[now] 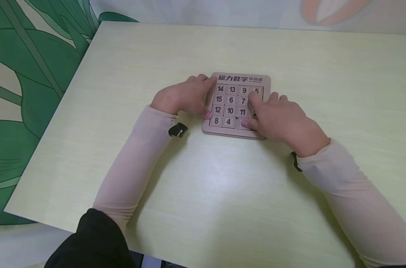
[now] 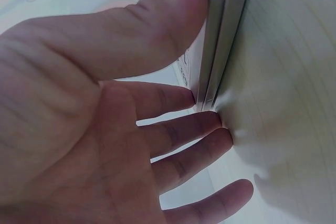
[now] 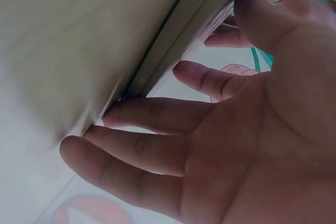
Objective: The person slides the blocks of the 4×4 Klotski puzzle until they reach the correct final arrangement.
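A flat number sliding puzzle (image 1: pixel 229 131) lies on the table, its pink-beige frame printed with Chinese characters along the top. Square tiles in it carry black numbers, among them 14, 13 and 9 in the top row. At the board's left side my left hand (image 1: pixel 186 96) rests thumb and index finger on the edge, the other fingers extended. My right hand (image 1: pixel 283 117) reaches over the right side; its index finger and thumb touch the tile area and cover some numbers. In the right wrist view, lower fingers (image 3: pixel 142 150) extend past the board's edge.
The pale wood-grain table (image 1: pixel 189 186) spreads around the board. Its left edge borders a green leaf-patterned surface (image 1: pixel 32 93). A pale wall (image 1: pixel 206 13) with faint coloured shapes stands behind the table's far edge. Light sleeves with black bits at the cuffs cover both forearms.
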Tool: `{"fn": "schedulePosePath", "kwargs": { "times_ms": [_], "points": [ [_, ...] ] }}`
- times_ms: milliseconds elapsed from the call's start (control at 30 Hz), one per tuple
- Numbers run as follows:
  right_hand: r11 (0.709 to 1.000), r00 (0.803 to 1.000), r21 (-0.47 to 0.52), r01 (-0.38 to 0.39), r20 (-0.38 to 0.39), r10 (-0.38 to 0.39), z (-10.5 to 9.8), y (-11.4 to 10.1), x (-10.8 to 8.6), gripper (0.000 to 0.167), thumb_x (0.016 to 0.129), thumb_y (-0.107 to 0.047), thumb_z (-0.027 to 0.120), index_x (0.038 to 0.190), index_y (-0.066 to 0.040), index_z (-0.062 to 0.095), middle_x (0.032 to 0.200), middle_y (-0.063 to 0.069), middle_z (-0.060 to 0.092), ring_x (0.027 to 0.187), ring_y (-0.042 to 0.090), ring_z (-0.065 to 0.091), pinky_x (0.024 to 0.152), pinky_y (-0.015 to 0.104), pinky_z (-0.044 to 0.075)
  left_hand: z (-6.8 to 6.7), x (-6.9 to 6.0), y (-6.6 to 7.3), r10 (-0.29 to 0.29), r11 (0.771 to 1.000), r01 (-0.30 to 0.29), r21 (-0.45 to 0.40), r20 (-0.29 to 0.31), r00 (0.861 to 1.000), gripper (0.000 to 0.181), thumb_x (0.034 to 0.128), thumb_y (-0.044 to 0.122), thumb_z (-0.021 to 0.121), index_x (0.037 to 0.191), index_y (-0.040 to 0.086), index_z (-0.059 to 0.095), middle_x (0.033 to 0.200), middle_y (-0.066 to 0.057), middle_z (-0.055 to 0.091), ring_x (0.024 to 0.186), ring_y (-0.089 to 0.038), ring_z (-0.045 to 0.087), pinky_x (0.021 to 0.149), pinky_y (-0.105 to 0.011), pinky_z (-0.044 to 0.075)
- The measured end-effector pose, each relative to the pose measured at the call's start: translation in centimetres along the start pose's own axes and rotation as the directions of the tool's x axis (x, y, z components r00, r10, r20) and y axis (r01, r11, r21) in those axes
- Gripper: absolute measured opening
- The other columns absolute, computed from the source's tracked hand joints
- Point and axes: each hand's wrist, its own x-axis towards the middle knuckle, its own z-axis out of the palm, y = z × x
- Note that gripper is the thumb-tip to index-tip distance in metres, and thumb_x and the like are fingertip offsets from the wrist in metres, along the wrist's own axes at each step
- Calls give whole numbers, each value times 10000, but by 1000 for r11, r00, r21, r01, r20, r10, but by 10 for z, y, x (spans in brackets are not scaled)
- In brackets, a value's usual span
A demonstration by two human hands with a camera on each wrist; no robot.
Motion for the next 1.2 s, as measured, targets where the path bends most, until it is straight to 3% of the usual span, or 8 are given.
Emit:
{"fn": "schedulePosePath", "kwargs": {
  "times_ms": [233,633,867,967,1067,1200],
  "points": [
    [1000,1000,17,25,13,-25,-5,5,-1,425,1035,-372,567,1307,-103,383,953,171,515,856,366,503,670,464,441,-1,-1,0,-1,1000,1,3,0,1000,1032,916,257,759,1636,131,31,1628,-141,179,1431,-299,235,1158,-485,258],
    [998,999,60,27,35,-29,-8,10,-3,434,1020,-276,612,1361,-137,383,995,160,526,851,341,528,685,444,442,-1,0,0,5,1000,-5,5,3,1000,1026,918,245,757,1635,124,33,1625,-143,185,1415,-298,245,1152,-478,268],
    [996,997,73,48,55,-52,-9,15,-3,564,1025,-325,597,1473,-124,319,1045,176,518,894,350,527,736,469,453,-1,0,0,9,1000,-9,8,13,1000,1039,923,261,747,1634,123,2,1632,-140,170,1423,-295,235,1154,-474,263],
    [993,995,111,33,90,-43,-10,19,-3,763,1002,-394,624,1551,-58,215,1151,216,514,1060,413,518,878,552,445,-1,1,1,7,1000,-8,13,21,1000,1045,928,276,741,1631,120,-16,1643,-137,151,1444,-295,213,1167,-474,239],
    [988,992,154,1,125,-20,-11,24,-3,1013,939,-471,694,1575,27,84,1279,270,494,1264,486,427,1035,624,348,-1,2,2,6,1000,-7,22,23,1000,1033,939,335,724,1630,110,-10,1647,-136,148,1448,-295,209,1171,-478,231],
    [984,992,175,-20,127,-2,-11,28,-4,1103,835,-499,803,1526,74,161,1333,293,490,1317,511,386,1064,641,315,0,3,4,2,1000,-3,22,19,1000,1068,922,468,712,1629,97,3,1644,-133,156,1439,-295,214,1164,-488,240]
  ]
}}
